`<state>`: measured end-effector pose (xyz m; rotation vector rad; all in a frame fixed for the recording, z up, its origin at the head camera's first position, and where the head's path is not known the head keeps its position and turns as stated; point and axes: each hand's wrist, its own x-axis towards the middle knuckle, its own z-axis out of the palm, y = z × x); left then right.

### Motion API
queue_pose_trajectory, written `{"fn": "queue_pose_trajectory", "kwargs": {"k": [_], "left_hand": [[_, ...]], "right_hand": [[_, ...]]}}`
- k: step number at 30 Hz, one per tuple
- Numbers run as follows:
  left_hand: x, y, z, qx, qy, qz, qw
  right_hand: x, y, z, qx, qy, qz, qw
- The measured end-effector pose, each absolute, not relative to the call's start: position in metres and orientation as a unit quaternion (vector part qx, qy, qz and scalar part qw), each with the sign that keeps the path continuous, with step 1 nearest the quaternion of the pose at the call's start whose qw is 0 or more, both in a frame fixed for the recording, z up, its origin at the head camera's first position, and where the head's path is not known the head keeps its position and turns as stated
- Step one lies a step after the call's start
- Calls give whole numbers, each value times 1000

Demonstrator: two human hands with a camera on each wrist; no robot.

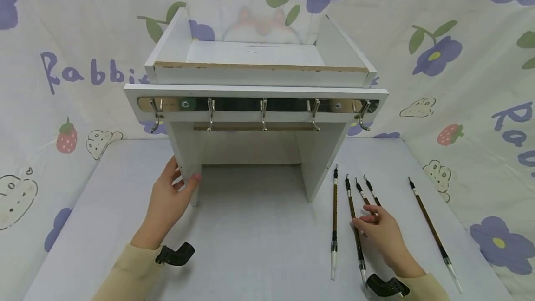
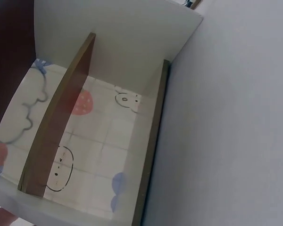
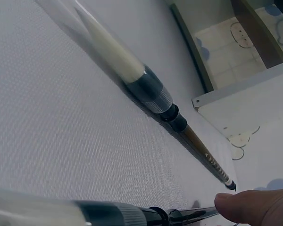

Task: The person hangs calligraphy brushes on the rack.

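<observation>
A white wooden rack (image 1: 248, 75) stands at the back, with a metal strip of silver hooks (image 1: 263, 113) across its front. My left hand (image 1: 167, 199) holds the lower front edge of its left side panel, thumb on the front side. Over the brushes at the right is my right hand (image 1: 382, 233), fingers loosely bent. Its thumb (image 3: 240, 205) overlaps the handle of a calligraphy brush (image 1: 351, 199) with a clear tip cap. Two shorter-looking brushes (image 1: 369, 185) lie partly hidden behind that hand.
Another capped brush (image 1: 335, 208) lies to the left of the right hand, and one more (image 1: 430, 222) slants at the far right. A white cloth (image 1: 251, 254) covers the table. Patterned fabric (image 1: 459, 120) hangs behind. Inside the rack runs a divider board (image 2: 61, 113).
</observation>
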<state>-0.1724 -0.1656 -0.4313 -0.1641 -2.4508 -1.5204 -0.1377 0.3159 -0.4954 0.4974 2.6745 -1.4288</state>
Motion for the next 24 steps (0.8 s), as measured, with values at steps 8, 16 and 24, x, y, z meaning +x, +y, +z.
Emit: {"fn": "queue_pose_trajectory", "kwargs": {"k": [8,16,24], "left_hand": [[-181,-172,-431,-46,-863,-481,150],[-184,-170,-439,-55,-874,-445,185],[-183,-171,-441,-51,-873,-447,191]], "right_hand": [[-138,313,-490,157,882,-442,40],[-144,314,-495,173,897,-404,55],[-146,313,-492,171,903,-390,61]]}}
